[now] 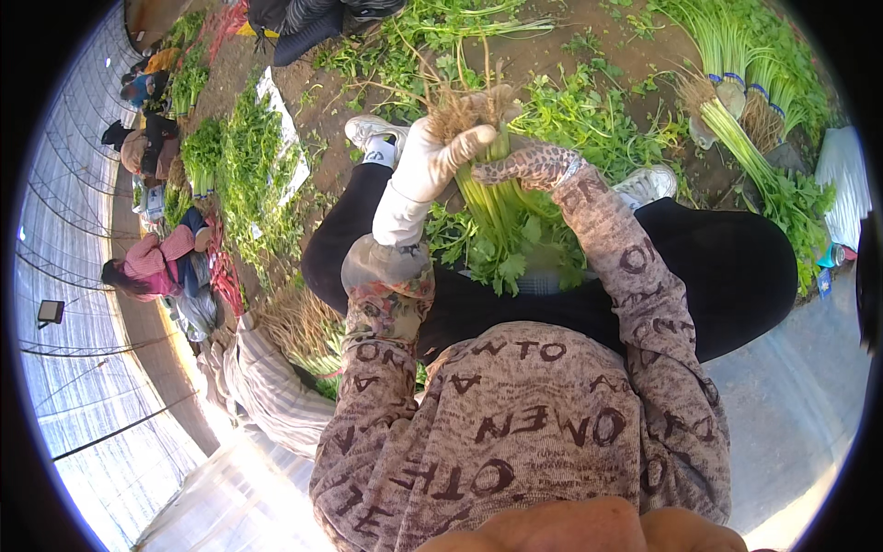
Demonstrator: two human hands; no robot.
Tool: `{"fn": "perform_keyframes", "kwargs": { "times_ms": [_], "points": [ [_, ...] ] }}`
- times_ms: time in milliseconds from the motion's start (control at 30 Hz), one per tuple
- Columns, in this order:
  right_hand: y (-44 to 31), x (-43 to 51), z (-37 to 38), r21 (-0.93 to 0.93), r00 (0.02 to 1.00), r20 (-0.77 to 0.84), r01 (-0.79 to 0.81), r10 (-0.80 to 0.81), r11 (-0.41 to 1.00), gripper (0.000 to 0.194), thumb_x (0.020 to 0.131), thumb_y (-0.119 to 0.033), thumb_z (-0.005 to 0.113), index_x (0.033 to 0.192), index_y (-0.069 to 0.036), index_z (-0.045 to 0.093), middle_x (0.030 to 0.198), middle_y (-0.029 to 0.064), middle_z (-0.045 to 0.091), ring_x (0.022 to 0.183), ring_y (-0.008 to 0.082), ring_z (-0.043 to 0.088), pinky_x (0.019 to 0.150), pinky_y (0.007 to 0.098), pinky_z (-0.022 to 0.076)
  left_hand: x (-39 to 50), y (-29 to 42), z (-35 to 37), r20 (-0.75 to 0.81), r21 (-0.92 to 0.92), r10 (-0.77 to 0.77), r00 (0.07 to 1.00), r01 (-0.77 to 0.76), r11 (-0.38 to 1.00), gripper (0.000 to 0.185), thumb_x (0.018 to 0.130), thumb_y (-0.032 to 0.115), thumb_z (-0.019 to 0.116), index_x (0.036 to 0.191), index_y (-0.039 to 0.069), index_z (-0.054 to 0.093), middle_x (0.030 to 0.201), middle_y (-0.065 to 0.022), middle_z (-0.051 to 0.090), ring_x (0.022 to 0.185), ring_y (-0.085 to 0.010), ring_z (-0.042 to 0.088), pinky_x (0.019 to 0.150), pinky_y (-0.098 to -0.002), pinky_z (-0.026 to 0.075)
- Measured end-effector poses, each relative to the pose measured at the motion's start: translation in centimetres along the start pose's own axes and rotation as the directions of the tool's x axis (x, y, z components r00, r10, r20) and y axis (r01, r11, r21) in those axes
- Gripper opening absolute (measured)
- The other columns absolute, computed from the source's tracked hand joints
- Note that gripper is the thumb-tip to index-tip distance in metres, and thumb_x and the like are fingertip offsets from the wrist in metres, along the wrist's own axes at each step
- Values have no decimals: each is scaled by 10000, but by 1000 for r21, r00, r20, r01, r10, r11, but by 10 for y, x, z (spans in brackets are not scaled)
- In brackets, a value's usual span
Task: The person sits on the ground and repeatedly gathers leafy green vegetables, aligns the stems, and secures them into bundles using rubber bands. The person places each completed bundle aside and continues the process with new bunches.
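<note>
My left hand (445,155), in a white glove, grips a bunch of celery (493,207) just below its brown roots (462,114). The roots point away from me, and the leaves hang toward my lap. My right hand (528,165), in a leopard-print glove, closes around the stalks from the right, a little below the roots. Cut leaves and stems (586,110) lie on the soil before me, between my white shoes. At the upper right lie celery bunches with blue bands (735,79). A loose-looking bunch (741,145) lies slantwise beside them, its roots toward the banded ones.
To the left, long rows of leafy greens (241,172) lie along a white sheet (283,131). A person in pink (165,259) sits beyond, with others further off. A plastic bag (845,186) lies at the right. Rooted plants (303,324) and a striped cloth (269,386) are at my left.
</note>
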State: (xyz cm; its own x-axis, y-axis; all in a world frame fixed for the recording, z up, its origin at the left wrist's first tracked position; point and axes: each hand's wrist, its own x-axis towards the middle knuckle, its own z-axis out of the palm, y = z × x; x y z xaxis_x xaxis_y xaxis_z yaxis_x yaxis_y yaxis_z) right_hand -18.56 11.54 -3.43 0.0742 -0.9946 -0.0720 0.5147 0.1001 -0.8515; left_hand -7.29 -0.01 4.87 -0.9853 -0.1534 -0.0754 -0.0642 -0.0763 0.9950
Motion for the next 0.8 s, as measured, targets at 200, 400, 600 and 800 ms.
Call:
{"fn": "perform_keyframes", "kwargs": {
  "times_ms": [200,400,600,800],
  "points": [
    [-1,9,19,-446,988,-136,5,-73,895,481,779,-278,789,1167,-53,614,1066,105,669,1064,227,609,968,386,480,4,-13,-15,87,97,44,995,-52,994,779,877,217,691,1487,48,236,1435,-194,416,1299,-293,444,1054,-382,391],
    [8,10,28,-275,970,71,242,-231,931,581,820,-119,745,1334,-83,478,1282,106,538,1139,200,558,914,358,513,-25,-18,-2,-110,115,90,990,-77,990,772,731,170,822,1369,0,421,1297,-188,556,1150,-262,559,988,-407,433],
    [34,27,11,-442,976,139,211,-165,872,673,772,-312,786,1339,-100,493,1210,98,604,1062,215,595,956,367,476,-41,1,37,-413,40,201,888,-202,978,378,779,8,757,1105,11,564,935,-81,651,911,-237,649,875,-411,508],
    [34,2,-33,-769,779,-528,-607,337,199,823,640,-590,801,1285,-132,575,1262,108,600,1130,295,584,966,447,466,-24,67,2,-649,154,463,603,-492,857,375,781,38,759,1108,0,580,943,-97,651,740,-212,670,722,-346,568]
  ]
}}
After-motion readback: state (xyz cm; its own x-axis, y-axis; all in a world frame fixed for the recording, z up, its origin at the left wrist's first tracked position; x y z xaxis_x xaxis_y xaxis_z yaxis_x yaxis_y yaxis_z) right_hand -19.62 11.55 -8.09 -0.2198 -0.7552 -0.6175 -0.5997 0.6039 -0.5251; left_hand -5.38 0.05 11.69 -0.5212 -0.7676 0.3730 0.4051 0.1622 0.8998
